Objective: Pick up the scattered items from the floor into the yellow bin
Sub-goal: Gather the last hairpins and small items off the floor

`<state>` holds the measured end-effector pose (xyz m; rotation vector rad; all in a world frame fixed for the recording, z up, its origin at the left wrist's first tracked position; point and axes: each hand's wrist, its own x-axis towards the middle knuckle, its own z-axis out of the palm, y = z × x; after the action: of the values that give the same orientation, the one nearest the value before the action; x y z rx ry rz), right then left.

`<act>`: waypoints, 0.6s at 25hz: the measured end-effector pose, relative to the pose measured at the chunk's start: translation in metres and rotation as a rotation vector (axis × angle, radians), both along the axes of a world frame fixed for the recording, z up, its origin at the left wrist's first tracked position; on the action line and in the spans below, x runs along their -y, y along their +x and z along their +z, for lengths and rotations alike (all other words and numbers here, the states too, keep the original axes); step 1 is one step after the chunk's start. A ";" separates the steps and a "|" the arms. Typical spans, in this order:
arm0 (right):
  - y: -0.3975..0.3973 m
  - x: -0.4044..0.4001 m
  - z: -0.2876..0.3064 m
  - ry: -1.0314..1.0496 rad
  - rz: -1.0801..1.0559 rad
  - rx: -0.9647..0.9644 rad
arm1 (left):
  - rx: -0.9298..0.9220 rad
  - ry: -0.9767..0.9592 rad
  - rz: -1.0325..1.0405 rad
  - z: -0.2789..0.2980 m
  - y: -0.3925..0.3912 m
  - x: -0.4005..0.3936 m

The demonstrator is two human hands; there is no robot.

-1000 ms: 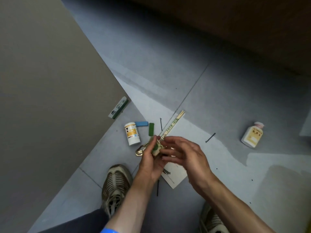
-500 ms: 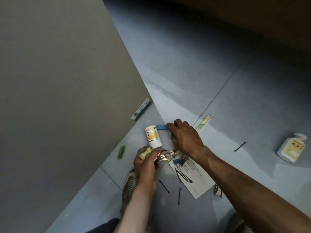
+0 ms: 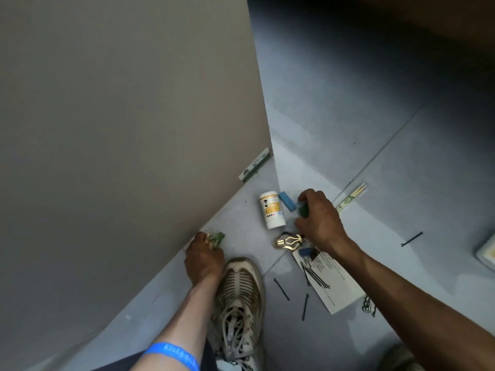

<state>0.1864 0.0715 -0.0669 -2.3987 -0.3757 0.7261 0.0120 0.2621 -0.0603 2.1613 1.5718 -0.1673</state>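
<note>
The right hand (image 3: 318, 220) has its fingers pinched shut on a small green block (image 3: 304, 210), at 3 o'clock from the white bottle (image 3: 272, 210). It looks light, hard and smooth; hold its long sides. The left hand (image 3: 205, 259) is clamped on small green and gold bits (image 3: 214, 239).

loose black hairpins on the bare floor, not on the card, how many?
3. Two hairpins lie by the shoe, one left of the other; a third hairpin lies far right. More may hide under the arm.
</note>
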 end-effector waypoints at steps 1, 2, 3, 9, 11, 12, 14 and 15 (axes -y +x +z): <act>0.001 0.003 0.001 -0.001 -0.014 0.035 | 0.018 -0.003 0.008 -0.001 0.002 -0.002; 0.002 0.003 0.001 -0.003 -0.014 0.092 | 0.048 -0.009 0.040 -0.001 0.005 -0.003; 0.003 0.001 0.000 -0.004 -0.001 0.152 | 0.103 -0.034 0.096 -0.001 0.010 -0.002; 0.005 -0.027 -0.008 -0.118 0.453 0.360 | 0.538 -0.491 0.424 0.005 0.062 0.035; -0.001 -0.029 -0.010 -0.150 0.398 0.357 | 0.564 -0.535 0.514 0.005 0.073 0.039; -0.005 -0.032 -0.010 -0.135 0.312 0.294 | 0.554 -0.560 0.544 0.004 0.076 0.040; -0.010 -0.039 -0.010 -0.051 0.164 0.117 | 0.519 -0.622 0.584 0.003 0.084 0.041; -0.011 -0.042 -0.011 0.002 0.107 0.030 | 0.502 -0.648 0.597 0.003 0.086 0.041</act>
<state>0.1759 0.1131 -0.0774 -2.4044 -0.5200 0.7368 0.0983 0.2212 -0.0575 1.0820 1.5062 0.0560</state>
